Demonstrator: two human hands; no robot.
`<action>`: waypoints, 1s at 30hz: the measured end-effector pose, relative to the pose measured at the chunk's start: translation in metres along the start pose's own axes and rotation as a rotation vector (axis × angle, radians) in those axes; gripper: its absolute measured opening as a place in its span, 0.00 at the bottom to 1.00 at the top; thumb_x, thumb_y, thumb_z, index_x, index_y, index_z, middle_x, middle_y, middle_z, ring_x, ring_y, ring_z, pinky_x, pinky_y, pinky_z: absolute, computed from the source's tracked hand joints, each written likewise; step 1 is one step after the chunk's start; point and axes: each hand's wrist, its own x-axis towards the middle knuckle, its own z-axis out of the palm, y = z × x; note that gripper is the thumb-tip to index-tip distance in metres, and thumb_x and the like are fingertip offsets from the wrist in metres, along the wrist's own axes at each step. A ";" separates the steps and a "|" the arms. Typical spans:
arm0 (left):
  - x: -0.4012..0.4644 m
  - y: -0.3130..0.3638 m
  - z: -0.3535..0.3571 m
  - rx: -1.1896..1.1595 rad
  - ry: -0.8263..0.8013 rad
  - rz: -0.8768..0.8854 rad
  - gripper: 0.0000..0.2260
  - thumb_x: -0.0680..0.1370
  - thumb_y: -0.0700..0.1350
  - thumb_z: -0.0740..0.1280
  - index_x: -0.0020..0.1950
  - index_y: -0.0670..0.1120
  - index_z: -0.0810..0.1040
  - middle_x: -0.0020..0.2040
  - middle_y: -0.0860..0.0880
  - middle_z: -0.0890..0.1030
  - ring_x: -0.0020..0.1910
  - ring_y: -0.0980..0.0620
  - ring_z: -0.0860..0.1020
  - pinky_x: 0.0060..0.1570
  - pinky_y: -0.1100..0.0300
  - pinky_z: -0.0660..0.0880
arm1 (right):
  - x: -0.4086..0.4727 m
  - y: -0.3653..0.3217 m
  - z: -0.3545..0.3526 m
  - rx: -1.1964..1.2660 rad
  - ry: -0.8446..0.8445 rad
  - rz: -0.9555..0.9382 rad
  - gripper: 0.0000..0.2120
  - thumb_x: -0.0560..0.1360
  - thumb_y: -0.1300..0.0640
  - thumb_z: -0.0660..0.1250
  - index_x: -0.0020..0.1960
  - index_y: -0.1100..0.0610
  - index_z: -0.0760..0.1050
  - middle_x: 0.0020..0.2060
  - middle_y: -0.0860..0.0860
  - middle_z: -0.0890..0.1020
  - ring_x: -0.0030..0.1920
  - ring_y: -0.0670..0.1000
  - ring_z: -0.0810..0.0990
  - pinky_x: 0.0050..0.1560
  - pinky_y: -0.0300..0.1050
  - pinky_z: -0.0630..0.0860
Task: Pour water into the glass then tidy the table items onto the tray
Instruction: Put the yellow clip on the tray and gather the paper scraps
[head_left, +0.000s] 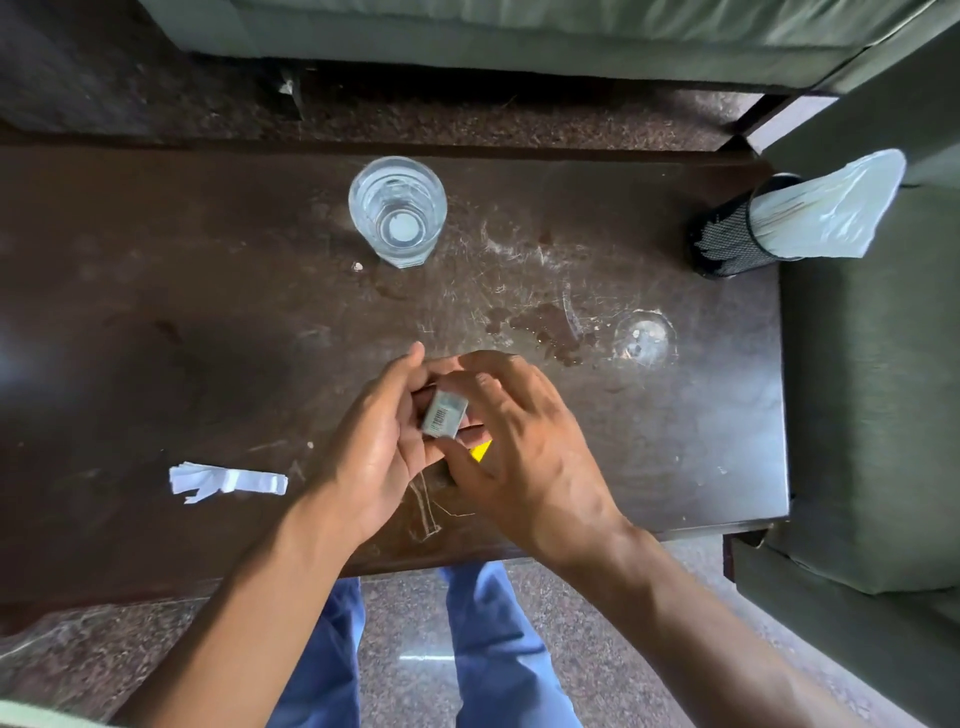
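While both hands work over the near middle of the dark table, the left hand cradles a small barcoded box in curled fingers and the right hand pinches its near end, so it seems best to gather it firmly in one hand and free the other for the paper strips to the left. The glass, already holding water, stands at the far edge; no tray is in view. The scratched top carries a wet patch, with green upholstery beyond and a mesh holder at the right corner.
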 end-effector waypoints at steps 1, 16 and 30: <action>-0.001 0.002 -0.005 0.024 0.026 0.006 0.20 0.88 0.54 0.59 0.58 0.44 0.87 0.52 0.44 0.90 0.45 0.51 0.90 0.42 0.56 0.87 | 0.000 0.000 0.002 0.013 0.055 0.018 0.21 0.75 0.56 0.74 0.67 0.54 0.78 0.61 0.52 0.80 0.58 0.54 0.79 0.63 0.44 0.75; -0.027 0.019 -0.077 0.112 0.142 0.055 0.16 0.89 0.47 0.61 0.70 0.44 0.83 0.63 0.43 0.89 0.61 0.42 0.88 0.57 0.46 0.88 | 0.007 0.033 0.068 -0.134 -0.016 0.662 0.21 0.75 0.55 0.76 0.63 0.50 0.71 0.56 0.53 0.72 0.43 0.57 0.76 0.47 0.45 0.68; -0.058 0.058 -0.155 -0.028 0.214 0.215 0.16 0.89 0.35 0.56 0.68 0.39 0.82 0.62 0.39 0.88 0.63 0.36 0.87 0.59 0.45 0.87 | 0.087 -0.106 0.057 0.238 0.164 0.320 0.11 0.73 0.65 0.73 0.49 0.50 0.85 0.36 0.46 0.85 0.37 0.49 0.85 0.42 0.46 0.83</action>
